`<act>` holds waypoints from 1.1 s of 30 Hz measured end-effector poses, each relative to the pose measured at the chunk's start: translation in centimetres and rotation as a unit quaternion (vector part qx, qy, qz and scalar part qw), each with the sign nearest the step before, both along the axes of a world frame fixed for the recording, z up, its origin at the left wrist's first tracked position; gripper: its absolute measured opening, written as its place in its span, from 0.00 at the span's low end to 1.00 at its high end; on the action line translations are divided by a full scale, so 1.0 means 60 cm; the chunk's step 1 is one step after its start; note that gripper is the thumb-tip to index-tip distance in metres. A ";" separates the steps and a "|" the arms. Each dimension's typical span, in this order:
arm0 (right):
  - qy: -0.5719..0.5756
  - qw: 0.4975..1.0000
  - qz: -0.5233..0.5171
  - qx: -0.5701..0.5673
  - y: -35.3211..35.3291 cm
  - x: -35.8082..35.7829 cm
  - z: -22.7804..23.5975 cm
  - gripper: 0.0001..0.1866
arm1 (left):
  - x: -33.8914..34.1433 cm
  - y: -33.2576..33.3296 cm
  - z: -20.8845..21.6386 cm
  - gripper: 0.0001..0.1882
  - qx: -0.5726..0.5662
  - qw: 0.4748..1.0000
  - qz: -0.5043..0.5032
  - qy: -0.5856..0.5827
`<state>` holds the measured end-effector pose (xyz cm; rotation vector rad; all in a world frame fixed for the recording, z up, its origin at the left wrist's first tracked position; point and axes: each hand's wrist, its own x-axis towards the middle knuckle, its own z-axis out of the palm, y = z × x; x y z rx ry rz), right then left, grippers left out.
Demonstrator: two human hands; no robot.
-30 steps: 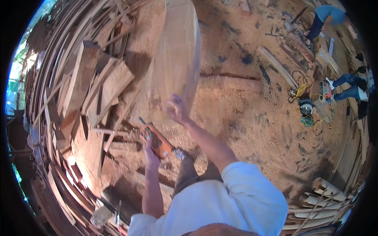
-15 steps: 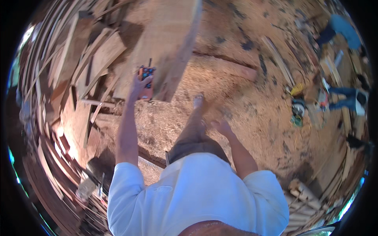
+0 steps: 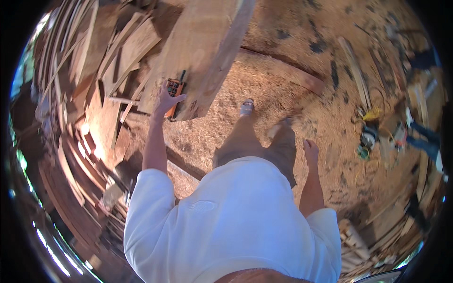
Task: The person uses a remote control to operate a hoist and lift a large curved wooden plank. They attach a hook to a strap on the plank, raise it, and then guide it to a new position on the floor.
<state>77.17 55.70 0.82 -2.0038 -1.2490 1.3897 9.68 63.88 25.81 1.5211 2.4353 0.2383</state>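
An orange handheld remote control with dark buttons and a short black antenna rests on the near end of a thick, wide wooden slab. Over the middle of it is my left hand, thumb stretched out across the remote and fingers apart. Part of the remote's body is hidden by that hand. My right hand hangs at my right side, away from everything, its fingers curled in with nothing visible in them.
Stacked boards and offcuts crowd the left. A long timber lies on the sawdust-covered floor ahead. At the right are a power tool with cords, a narrow plank and another person's legs. Round logs lie at lower right.
My left hand has loosened from the remote, its thumb now spread. My right hand has swung outward to the right and back. My legs have stepped, and the view has shifted.
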 end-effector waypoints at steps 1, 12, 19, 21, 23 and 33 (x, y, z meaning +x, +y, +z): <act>0.006 1.000 0.019 -0.003 0.026 -0.001 -0.001 0.24 | -0.011 0.011 -0.001 0.57 -0.004 1.000 0.010 0.006; -0.091 0.982 0.160 -0.044 0.294 0.227 0.036 0.27 | -0.004 0.054 -0.015 0.71 -0.085 0.990 0.105 0.038; -0.088 0.976 0.171 -0.106 0.440 0.304 -0.025 0.31 | 0.157 0.104 0.007 0.61 0.002 0.934 0.072 0.351; -0.072 0.972 0.175 -0.137 0.495 0.290 -0.073 0.32 | 0.197 0.118 -0.057 0.55 0.125 0.921 -0.034 0.368; -0.044 0.968 0.178 -0.173 0.527 0.274 -0.133 0.33 | 0.310 0.121 -0.162 0.51 0.122 0.953 -0.074 0.268; -0.096 0.980 0.056 -0.166 0.704 0.244 -0.592 0.44 | 0.854 0.450 -0.740 0.38 -0.215 0.922 0.145 -0.288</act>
